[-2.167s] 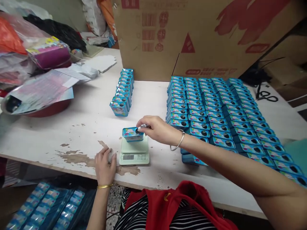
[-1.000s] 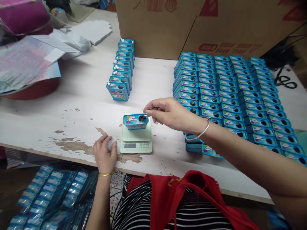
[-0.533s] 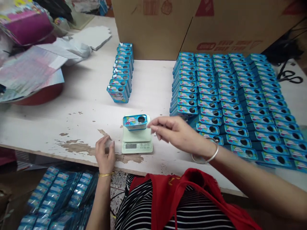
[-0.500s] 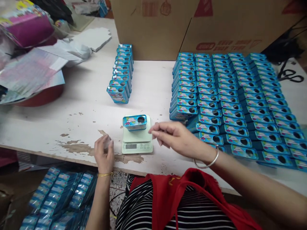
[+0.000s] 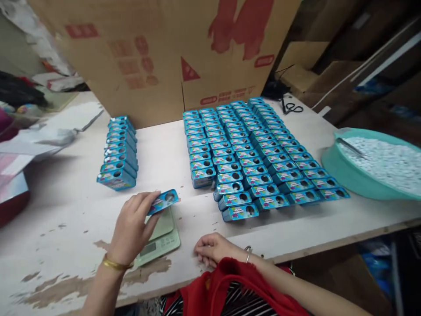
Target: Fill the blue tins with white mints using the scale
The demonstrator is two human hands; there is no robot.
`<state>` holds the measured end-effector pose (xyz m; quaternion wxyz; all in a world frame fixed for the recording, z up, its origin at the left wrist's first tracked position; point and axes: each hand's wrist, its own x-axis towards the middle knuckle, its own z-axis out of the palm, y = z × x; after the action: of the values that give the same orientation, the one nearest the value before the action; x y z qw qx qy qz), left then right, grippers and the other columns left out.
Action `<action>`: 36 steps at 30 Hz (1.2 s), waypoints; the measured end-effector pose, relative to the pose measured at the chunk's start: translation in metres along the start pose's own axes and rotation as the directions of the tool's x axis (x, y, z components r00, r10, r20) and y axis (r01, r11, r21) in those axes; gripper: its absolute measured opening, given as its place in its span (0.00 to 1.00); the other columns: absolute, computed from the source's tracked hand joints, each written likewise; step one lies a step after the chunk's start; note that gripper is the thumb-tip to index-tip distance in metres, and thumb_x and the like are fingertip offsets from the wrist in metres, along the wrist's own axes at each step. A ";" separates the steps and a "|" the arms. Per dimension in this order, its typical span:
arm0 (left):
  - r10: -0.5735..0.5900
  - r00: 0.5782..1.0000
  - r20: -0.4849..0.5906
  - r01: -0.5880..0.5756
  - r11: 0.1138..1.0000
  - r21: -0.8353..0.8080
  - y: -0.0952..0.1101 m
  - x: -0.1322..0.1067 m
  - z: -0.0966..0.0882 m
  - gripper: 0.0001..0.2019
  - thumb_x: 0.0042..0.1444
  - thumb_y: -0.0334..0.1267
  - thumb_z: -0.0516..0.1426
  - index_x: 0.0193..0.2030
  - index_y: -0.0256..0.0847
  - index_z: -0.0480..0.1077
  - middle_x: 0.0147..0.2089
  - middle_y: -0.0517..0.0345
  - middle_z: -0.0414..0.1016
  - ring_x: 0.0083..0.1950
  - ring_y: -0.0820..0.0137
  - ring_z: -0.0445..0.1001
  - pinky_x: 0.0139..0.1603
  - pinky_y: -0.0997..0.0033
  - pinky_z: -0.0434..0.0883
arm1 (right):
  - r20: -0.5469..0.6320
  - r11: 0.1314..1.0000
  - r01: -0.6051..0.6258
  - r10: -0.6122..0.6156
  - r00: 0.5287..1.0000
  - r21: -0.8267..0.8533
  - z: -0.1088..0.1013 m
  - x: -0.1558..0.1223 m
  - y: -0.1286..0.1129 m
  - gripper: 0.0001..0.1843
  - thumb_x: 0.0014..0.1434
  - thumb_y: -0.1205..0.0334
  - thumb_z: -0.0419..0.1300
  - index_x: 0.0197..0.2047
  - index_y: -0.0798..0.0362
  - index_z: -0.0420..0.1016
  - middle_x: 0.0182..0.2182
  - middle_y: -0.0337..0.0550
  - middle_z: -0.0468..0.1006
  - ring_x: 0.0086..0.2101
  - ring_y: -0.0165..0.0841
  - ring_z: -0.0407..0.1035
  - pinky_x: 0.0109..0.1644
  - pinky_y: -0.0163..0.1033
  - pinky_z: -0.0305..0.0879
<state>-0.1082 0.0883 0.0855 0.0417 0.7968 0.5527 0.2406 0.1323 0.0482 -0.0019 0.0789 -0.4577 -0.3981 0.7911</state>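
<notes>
My left hand (image 5: 133, 226) grips a small blue candy tin (image 5: 164, 201) from its left side, fingers behind and thumb in front. The tin is slightly tilted over a pale green digital scale (image 5: 161, 245), and its top has a round dark opening. Whether its base touches the scale is hidden. My right hand (image 5: 212, 249) rests low over the table to the right of the scale, fingers curled together; anything inside them is hidden. Several similar tins (image 5: 118, 175) stand in a row at the left, with small white bits on their corners. A larger block of tins (image 5: 230, 166) fills the right.
A turquoise basin (image 5: 345, 171) full of small pale pieces stands at the far right, with a metal utensil (image 5: 351, 148) in it. Behind the tins rises a large cardboard box (image 5: 158, 101). Black scissors (image 5: 292, 108) lie at the back right. Papers (image 5: 36, 145) are piled at left.
My view has turned to the right, bringing the basin in. My left hand has moved onto the tin at the scale and grasped it. My right hand has drawn back towards my body.
</notes>
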 end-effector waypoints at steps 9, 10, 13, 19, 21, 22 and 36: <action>0.187 0.977 0.102 -0.200 0.971 0.131 0.045 0.068 0.088 0.20 0.57 0.40 0.56 0.57 0.42 0.63 0.50 0.47 0.69 0.49 0.59 0.66 0.46 0.59 0.61 | -0.047 0.998 0.020 -0.017 0.999 0.063 -0.003 0.001 0.002 0.09 0.54 0.60 0.59 0.28 0.58 0.68 0.18 0.33 0.68 0.14 0.20 0.55 0.20 0.30 0.50; 0.204 0.976 0.072 -0.213 0.965 0.155 0.042 0.068 0.091 0.21 0.57 0.42 0.56 0.58 0.43 0.63 0.51 0.47 0.69 0.50 0.59 0.66 0.47 0.59 0.60 | -0.041 0.997 0.024 -0.021 0.999 0.069 -0.003 0.001 0.004 0.11 0.53 0.58 0.60 0.29 0.57 0.68 0.18 0.33 0.68 0.14 0.20 0.55 0.20 0.30 0.49; 0.203 0.977 -0.059 -0.188 0.962 0.197 0.016 0.060 0.079 0.27 0.56 0.50 0.56 0.60 0.43 0.59 0.56 0.45 0.65 0.56 0.58 0.64 0.53 0.59 0.59 | 0.001 0.996 0.033 -0.033 0.999 0.078 -0.005 0.002 0.008 0.19 0.48 0.48 0.62 0.29 0.57 0.67 0.17 0.32 0.68 0.12 0.19 0.53 0.18 0.30 0.47; -0.192 0.894 -0.404 0.360 0.846 0.394 -0.092 0.027 0.007 0.24 0.55 0.51 0.57 0.53 0.38 0.64 0.56 0.42 0.65 0.58 0.53 0.61 0.57 0.53 0.57 | 0.046 0.996 0.019 -0.023 0.999 0.092 -0.003 0.007 0.010 0.27 0.41 0.39 0.63 0.28 0.56 0.65 0.17 0.33 0.69 0.11 0.20 0.55 0.16 0.30 0.45; -0.234 0.918 -0.321 0.373 0.788 0.490 -0.121 0.016 -0.002 0.19 0.54 0.48 0.57 0.49 0.40 0.67 0.58 0.43 0.64 0.61 0.51 0.59 0.58 0.50 0.55 | 0.037 0.996 0.014 -0.017 0.999 0.093 -0.001 0.009 0.010 0.28 0.39 0.38 0.63 0.28 0.56 0.65 0.18 0.34 0.70 0.12 0.21 0.58 0.16 0.30 0.47; -0.235 0.935 -0.265 0.345 0.774 0.531 -0.131 0.012 -0.003 0.16 0.55 0.46 0.56 0.47 0.41 0.68 0.59 0.43 0.63 0.62 0.50 0.57 0.59 0.48 0.53 | 0.029 0.995 0.014 -0.017 0.999 0.096 0.000 0.009 0.010 0.28 0.39 0.38 0.63 0.28 0.56 0.65 0.19 0.34 0.70 0.12 0.21 0.59 0.16 0.30 0.47; 0.039 0.965 0.258 -0.126 0.936 0.330 -0.013 0.005 -0.057 0.14 0.63 0.45 0.46 0.35 0.41 0.66 0.46 0.50 0.68 0.42 0.65 0.69 0.42 0.64 0.68 | 0.107 0.765 -0.073 0.006 0.994 0.640 -0.014 -0.013 0.000 0.21 0.40 0.65 0.72 0.37 0.62 0.71 0.34 0.49 0.79 0.39 0.32 0.76 0.42 0.27 0.69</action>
<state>-0.1424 0.0870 0.1328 -0.0394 0.8381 0.5426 0.0410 0.1503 0.0494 0.0026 0.1942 -0.3716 -0.0972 0.9026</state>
